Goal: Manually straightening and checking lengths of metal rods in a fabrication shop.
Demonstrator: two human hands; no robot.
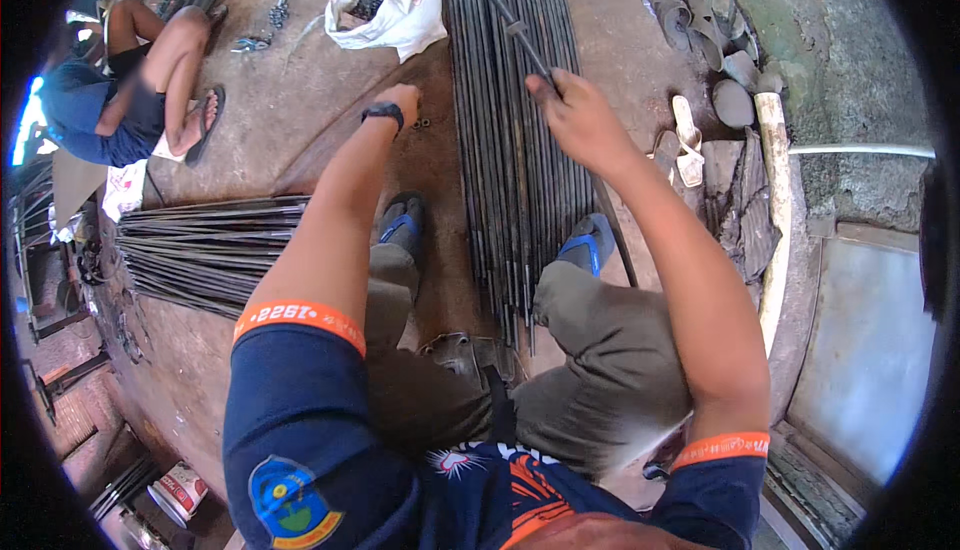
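Note:
My right hand (580, 120) is closed around a dark metal rod (532, 50) that points up and away to the left. A thicker collar or nut (515, 29) sits partway along this rod. Beneath it lies a long bundle of dark metal rods (510, 150), running away from me between my feet. My left hand (403, 104), with a dark band on its wrist, is low over the floor just left of the bundle. Its fingers are curled, and whatever they hold is hidden. A few small nuts (422, 124) lie on the floor beside it.
A white sack (395, 25) of small dark pieces stands ahead. Another rod bundle (210, 250) lies at left. A person (130, 100) sits on the floor at far left. Sandals (688, 140), dark cloth (740, 210) and a pale pole (775, 220) lie at right.

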